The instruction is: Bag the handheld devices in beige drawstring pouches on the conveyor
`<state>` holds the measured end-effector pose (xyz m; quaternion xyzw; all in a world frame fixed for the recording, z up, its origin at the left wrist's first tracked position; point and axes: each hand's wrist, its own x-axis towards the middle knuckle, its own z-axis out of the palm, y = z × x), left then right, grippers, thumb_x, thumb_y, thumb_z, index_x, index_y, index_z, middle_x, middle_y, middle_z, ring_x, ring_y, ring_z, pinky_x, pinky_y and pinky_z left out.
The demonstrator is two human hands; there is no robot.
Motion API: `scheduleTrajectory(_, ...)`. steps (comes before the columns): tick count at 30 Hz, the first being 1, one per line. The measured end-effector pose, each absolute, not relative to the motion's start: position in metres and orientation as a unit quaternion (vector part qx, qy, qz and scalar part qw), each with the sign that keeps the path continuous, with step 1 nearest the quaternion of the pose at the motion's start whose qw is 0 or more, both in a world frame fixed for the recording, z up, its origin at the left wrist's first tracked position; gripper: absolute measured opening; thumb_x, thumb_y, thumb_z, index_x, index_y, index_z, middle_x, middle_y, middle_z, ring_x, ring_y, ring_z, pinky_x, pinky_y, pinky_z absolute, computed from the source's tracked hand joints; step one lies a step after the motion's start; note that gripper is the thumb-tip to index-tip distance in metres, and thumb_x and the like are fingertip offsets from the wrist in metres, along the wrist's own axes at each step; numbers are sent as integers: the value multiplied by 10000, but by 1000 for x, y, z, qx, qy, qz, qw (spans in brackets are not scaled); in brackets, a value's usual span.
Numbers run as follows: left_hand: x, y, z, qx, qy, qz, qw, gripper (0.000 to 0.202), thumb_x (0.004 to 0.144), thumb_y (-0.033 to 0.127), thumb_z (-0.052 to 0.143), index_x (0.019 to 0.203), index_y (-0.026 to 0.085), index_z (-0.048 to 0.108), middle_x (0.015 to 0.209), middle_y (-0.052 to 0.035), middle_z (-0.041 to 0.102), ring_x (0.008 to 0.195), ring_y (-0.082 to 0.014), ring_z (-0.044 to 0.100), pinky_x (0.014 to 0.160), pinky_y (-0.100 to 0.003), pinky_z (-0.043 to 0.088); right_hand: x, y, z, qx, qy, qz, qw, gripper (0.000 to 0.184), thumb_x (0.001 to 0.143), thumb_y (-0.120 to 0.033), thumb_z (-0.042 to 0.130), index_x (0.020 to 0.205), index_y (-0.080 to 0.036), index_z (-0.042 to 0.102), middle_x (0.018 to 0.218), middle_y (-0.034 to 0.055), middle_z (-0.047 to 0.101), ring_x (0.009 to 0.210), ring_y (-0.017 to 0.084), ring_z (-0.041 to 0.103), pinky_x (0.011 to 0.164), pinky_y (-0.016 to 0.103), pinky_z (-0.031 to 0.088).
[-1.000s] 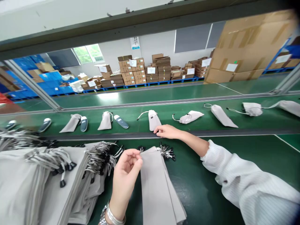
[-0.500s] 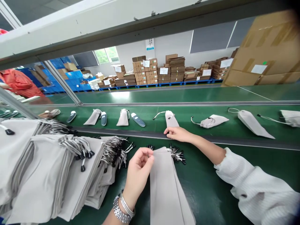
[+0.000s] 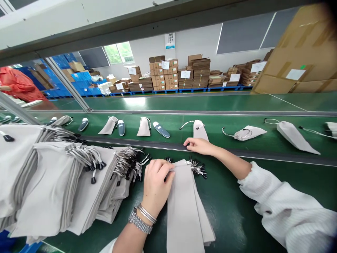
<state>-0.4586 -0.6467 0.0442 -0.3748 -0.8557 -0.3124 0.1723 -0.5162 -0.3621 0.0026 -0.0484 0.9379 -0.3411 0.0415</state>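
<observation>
My left hand (image 3: 158,186), wearing a watch and bangles, is at the top left corner of the upper pouch in a small stack of flat grey drawstring pouches (image 3: 184,207). Its thumb and fingers close on that corner; the fingertips are partly hidden. My right hand (image 3: 198,145) rests at the black rail (image 3: 158,144) along the belt, fingers loosely bent and nothing seen in them. Just behind it, a filled pouch (image 3: 200,129) lies on the green belt, its lower end covered by the hand.
Thick piles of grey pouches (image 3: 50,182) with black-tipped cords lie at the left. On the belt are several blue-grey devices (image 3: 161,130) and more filled pouches (image 3: 250,133). A metal beam (image 3: 105,31) crosses overhead. Cartons (image 3: 163,75) stand behind, with a large box (image 3: 292,59) at right.
The left hand has turned palm-down and lowered its fingers onto the pouch corner. Pouches and devices on the belt have shifted right; the right hand stays at the rail.
</observation>
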Motion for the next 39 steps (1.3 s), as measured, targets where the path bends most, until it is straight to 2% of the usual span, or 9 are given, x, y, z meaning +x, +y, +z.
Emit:
scheduleTrajectory(8,-460,-649,47,-406,-850,-268,201,148,873,79,578,848,223,603,873,-24,652,886,-233,551,808,-384,338,-540,-391,26,-63,935,-348,17,351,880,-330,556,1216,-234,583,952,4,693,750,142,624,675,241,438)
scheduleTrajectory(15,-459,-652,50,-431,-839,-286,170,173,907,69,488,803,207,488,879,-19,653,912,-224,542,833,-390,330,-620,-426,32,43,959,-277,-48,368,843,-355,615,1172,-193,583,1257,141,592,1085,287,594,818,341,443)
scheduleTrajectory(18,-456,-654,52,-431,-809,-376,137,168,895,64,488,828,213,447,868,-5,641,896,-204,553,837,-376,347,-634,-433,28,78,954,-287,-38,434,774,-338,690,1148,-152,574,1193,176,619,1082,310,603,815,355,452)
scheduleTrajectory(21,-455,-656,53,-405,-775,-473,105,144,918,110,495,836,216,442,865,-7,610,848,-180,552,812,-346,381,-633,-431,29,91,938,-336,-7,414,702,-308,738,1053,-141,596,1013,137,679,957,288,644,738,325,471)
scheduleTrajectory(25,-456,-655,55,-335,-768,-545,28,68,898,175,564,875,216,515,830,-3,570,748,-160,511,706,-290,409,-602,-424,44,69,895,-441,-3,307,837,-377,592,1060,-170,560,928,65,676,769,173,639,605,252,469)
scheduleTrajectory(28,-458,-654,58,-319,-778,-541,-13,62,843,162,618,861,208,581,796,1,560,717,-155,487,674,-274,394,-555,-428,66,40,836,-546,-49,415,886,-488,521,1194,-230,421,936,22,637,607,118,558,458,231,402)
scheduleTrajectory(33,-459,-653,63,-328,-740,-586,-35,134,845,191,654,733,190,581,748,2,521,681,-143,460,633,-264,359,-477,-441,87,-59,701,-706,-82,644,748,-495,753,1183,-291,324,887,-29,576,437,60,422,360,204,328)
scheduleTrajectory(36,-456,-653,63,-325,-712,-621,-29,138,834,200,694,731,191,604,819,-16,527,738,-150,487,656,-263,375,-453,-442,87,-129,730,-670,-43,530,815,-531,692,1180,-262,419,900,-3,575,490,64,439,417,208,349)
scheduleTrajectory(39,-455,-653,62,-303,-692,-656,5,129,810,193,727,730,197,625,982,-50,533,938,-191,517,741,-267,414,-443,-439,88,-186,790,-585,15,415,941,-574,482,1011,-188,617,903,40,585,699,120,529,556,232,398)
